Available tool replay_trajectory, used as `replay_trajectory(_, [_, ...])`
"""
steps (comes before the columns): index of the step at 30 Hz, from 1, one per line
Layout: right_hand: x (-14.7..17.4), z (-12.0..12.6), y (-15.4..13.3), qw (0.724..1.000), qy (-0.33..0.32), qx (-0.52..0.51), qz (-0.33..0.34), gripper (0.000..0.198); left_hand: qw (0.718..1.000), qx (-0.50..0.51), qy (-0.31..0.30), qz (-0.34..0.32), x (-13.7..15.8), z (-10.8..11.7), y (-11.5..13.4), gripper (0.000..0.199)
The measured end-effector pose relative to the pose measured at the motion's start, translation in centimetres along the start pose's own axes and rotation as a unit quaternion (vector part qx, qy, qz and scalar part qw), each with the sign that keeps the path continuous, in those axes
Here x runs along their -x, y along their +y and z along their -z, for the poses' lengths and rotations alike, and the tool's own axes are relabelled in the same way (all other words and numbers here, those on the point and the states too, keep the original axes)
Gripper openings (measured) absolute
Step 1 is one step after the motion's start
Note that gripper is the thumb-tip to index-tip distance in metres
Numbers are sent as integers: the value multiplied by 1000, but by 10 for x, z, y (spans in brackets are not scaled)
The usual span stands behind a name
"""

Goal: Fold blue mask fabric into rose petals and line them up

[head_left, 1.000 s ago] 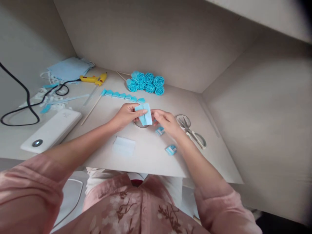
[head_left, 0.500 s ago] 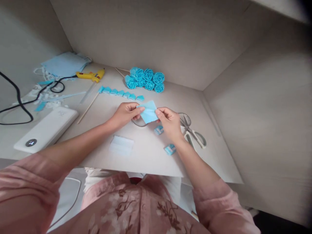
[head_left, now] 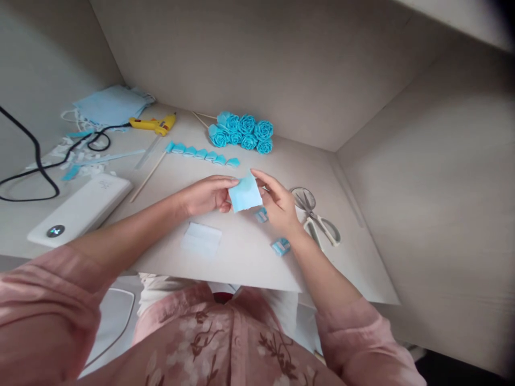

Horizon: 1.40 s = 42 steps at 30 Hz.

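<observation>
Above the middle of the table, a light-blue square of mask-like fabric is held up between both hands. My left hand pinches its left edge between thumb and fingers. At the right edge is my right hand, its index finger at the top corner and its thumb by the side, closed on the fabric. Beneath the right hand lie two small folded blue pieces, one partly covered. A pale fabric square rests on the table nearer my body. Scissors with white handles lie right of my right hand.
Behind the hands runs a row of folded blue petals, beside a wooden stick. Blue fabric roses lie at the back. Leftward are a yellow glue gun, face masks, a black cord, scraps and a white power bank.
The fabric square has turned from a diamond-like tilt to nearly upright. My right fingers have shifted from pinching its right corner to its upper right edge. My left hand keeps its hold.
</observation>
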State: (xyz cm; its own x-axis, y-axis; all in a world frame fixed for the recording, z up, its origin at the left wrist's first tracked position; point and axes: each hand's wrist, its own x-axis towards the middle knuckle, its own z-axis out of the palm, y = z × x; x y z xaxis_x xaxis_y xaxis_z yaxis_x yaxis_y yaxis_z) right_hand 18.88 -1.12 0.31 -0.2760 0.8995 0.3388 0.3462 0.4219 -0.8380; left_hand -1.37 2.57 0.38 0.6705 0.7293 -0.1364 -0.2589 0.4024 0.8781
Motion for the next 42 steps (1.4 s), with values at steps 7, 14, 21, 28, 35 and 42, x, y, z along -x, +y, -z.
replay_trajectory(7, [-2, 0, -3, 996, -18, 30, 80, 38, 997, -13, -27, 74, 4, 0, -2, 27])
replay_trajectory(14, [-2, -2, 3, 998, 14, -13, 54, 15, 994, -110, -2, -21, 3, -4, -4, 32])
replay_trajectory(21, [-6, -1, 13, 997, 59, 25, -32, 27, 983, -134, 73, -103, -1, -1, -2, 55])
replay_trajectory(28, [-5, -1, 5, 997, 50, 51, -24, 39, 952, -256, 134, -96, -1, 1, -9, 40])
replay_trajectory(35, [-3, 2, 11, 998, 65, 12, 16, 45, 960, -160, 195, -122, -3, 3, -6, 33])
replay_trajectory(42, [-6, -2, 18, 991, 76, 52, 99, 20, 975, -98, 173, -103, -1, 1, -6, 36])
